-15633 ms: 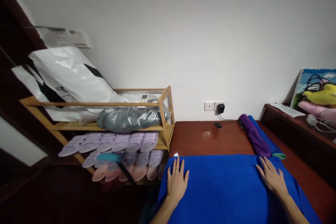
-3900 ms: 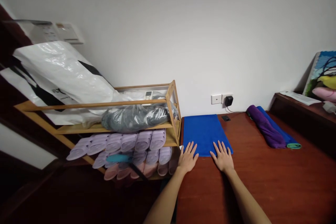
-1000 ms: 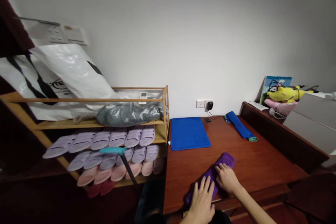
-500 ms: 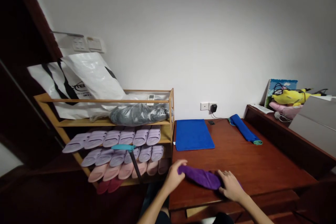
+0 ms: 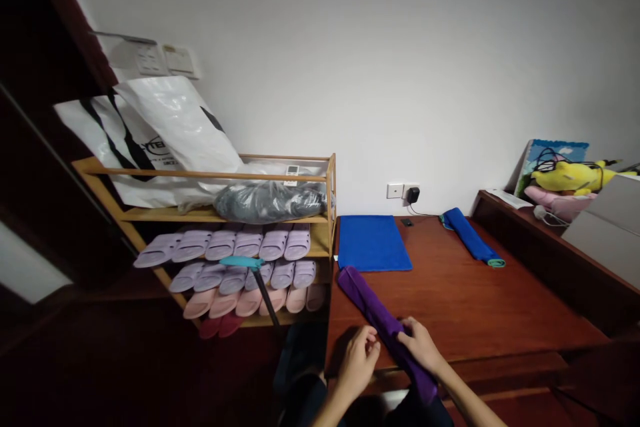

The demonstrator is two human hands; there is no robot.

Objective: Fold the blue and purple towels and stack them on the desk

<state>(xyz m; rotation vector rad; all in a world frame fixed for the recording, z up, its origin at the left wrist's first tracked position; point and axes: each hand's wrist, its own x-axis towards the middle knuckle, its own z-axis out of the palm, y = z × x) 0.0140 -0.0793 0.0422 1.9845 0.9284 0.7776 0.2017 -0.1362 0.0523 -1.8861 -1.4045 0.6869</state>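
Right hand (image 5: 423, 347) partly closed on purple cloth (image 5: 373, 303), lower half; left hand (image 5: 359, 360) half-curled just beside, looks empty. Blue cloth (image 5: 375, 243) flat, neat rectangle, seems done. Purple still long and narrow, not flattened; blue roll (image 5: 467, 237) also rolled, so both look left. Purple runs diagonally from near blue cloth, under right fingers, past table (image 5: 500, 320) edge.

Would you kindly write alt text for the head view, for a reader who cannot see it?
The right hand holds a long purple cloth at a brown table, the left hand close beside it. Beyond lie a flat blue cloth and a rolled blue cloth; a slipper rack stands left.
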